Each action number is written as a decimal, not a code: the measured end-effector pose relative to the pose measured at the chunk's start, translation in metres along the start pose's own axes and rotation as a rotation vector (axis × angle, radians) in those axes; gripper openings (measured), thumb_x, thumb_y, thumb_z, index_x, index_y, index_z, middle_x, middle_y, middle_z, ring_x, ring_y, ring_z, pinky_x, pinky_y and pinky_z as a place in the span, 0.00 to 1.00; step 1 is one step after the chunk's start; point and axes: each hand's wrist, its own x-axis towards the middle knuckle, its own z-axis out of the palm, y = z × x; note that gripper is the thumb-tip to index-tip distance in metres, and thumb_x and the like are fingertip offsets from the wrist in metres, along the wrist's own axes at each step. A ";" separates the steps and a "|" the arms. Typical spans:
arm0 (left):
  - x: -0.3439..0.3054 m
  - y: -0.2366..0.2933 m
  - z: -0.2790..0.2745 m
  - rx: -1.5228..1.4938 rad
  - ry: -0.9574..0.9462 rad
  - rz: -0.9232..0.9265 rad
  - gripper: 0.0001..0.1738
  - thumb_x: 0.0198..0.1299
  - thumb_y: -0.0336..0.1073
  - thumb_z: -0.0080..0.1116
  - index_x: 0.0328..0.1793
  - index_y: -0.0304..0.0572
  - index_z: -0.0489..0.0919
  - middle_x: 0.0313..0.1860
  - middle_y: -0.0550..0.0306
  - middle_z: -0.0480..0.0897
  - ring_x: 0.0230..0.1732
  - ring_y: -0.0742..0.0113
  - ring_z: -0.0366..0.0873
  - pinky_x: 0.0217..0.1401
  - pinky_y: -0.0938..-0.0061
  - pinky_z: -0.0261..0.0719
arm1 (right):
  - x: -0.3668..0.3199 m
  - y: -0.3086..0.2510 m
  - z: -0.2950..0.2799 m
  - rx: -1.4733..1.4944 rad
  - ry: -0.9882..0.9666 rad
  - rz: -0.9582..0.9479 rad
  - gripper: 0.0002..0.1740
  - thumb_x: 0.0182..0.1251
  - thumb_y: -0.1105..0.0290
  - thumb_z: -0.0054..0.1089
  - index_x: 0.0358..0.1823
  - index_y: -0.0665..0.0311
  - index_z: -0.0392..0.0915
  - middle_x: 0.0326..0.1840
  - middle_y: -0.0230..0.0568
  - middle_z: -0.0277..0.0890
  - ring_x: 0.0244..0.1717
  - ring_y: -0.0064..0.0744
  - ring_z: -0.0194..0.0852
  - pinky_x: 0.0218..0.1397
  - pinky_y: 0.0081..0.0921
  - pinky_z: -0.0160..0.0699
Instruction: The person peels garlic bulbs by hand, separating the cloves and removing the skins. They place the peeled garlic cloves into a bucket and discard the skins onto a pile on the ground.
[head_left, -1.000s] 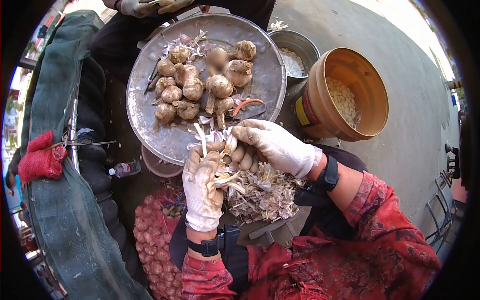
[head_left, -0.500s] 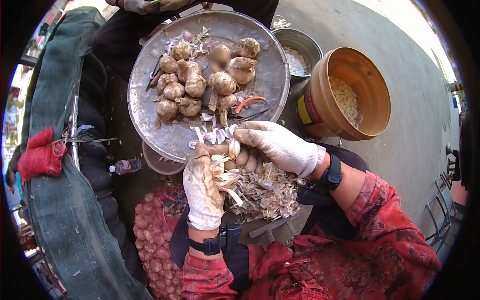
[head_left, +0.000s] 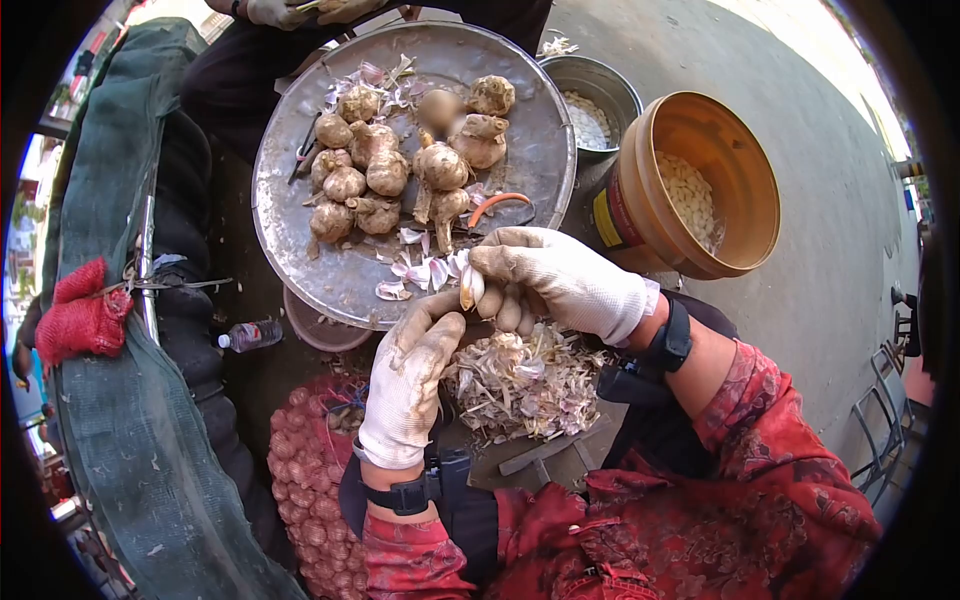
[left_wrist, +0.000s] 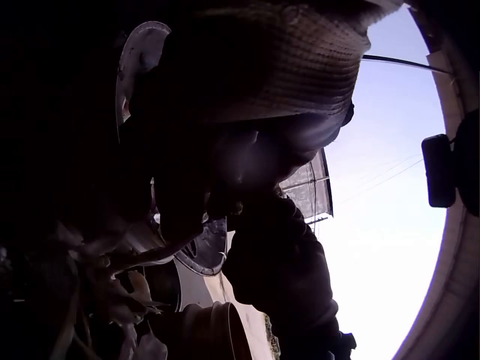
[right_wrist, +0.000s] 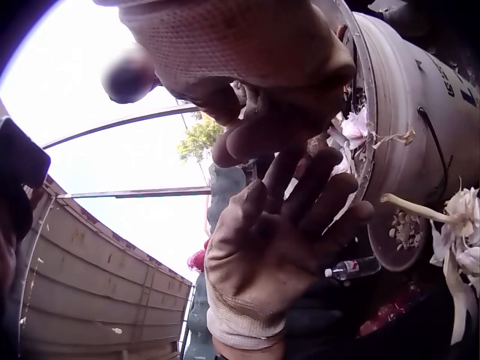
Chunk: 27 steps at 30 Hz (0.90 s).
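My gloved right hand [head_left: 565, 280] pinches a garlic clove [head_left: 471, 290] between thumb and fingers, just over the near rim of the round metal tray [head_left: 285, 240]. My gloved left hand [head_left: 405, 380] is beside it, its fingertips close to the clove. In the right wrist view the left hand [right_wrist: 262, 251] shows its palm with fingers spread, nothing gripped. Loose purplish cloves and skins [head_left: 432, 272] lie on the tray edge by the fingertips. Below both hands is a heap of dry garlic peelings [head_left: 525, 390]. The left wrist view is mostly dark.
Several whole garlic bulbs [head_left: 386, 175] and an orange-handled tool [head_left: 497, 203] lie on the tray. A brown bucket [head_left: 735, 190] and a metal pot [head_left: 625, 95] hold pale cloves. Left are a bottle [head_left: 252, 336] and a red net sack [head_left: 300, 480]. Another person's gloved hands [head_left: 280, 12] show at the top.
My left hand has let go of the stalk and dry skins and opened, turning its palm. More skins lie on the heap. The right hand keeps the clove.
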 end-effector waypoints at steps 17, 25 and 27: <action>0.001 0.010 0.009 -0.020 -0.035 -0.060 0.20 0.70 0.32 0.47 0.64 0.30 0.71 0.42 0.54 0.81 0.38 0.67 0.82 0.45 0.76 0.81 | 0.009 0.015 0.005 -0.270 0.072 0.002 0.10 0.73 0.65 0.53 0.44 0.65 0.75 0.28 0.30 0.76 0.26 0.16 0.73 0.29 0.15 0.75; 0.005 0.001 0.010 0.073 -0.006 -0.025 0.13 0.69 0.29 0.47 0.56 0.29 0.73 0.38 0.54 0.80 0.34 0.70 0.81 0.39 0.78 0.81 | 0.008 0.016 0.007 -0.336 0.076 -0.018 0.11 0.72 0.65 0.55 0.45 0.66 0.75 0.30 0.30 0.76 0.28 0.15 0.74 0.30 0.16 0.76; 0.007 -0.005 0.010 0.102 0.024 0.012 0.12 0.69 0.28 0.46 0.54 0.29 0.74 0.37 0.54 0.80 0.33 0.71 0.81 0.38 0.78 0.81 | 0.006 0.013 0.010 -0.373 0.087 -0.015 0.10 0.72 0.66 0.54 0.46 0.66 0.76 0.31 0.29 0.77 0.29 0.15 0.74 0.31 0.16 0.77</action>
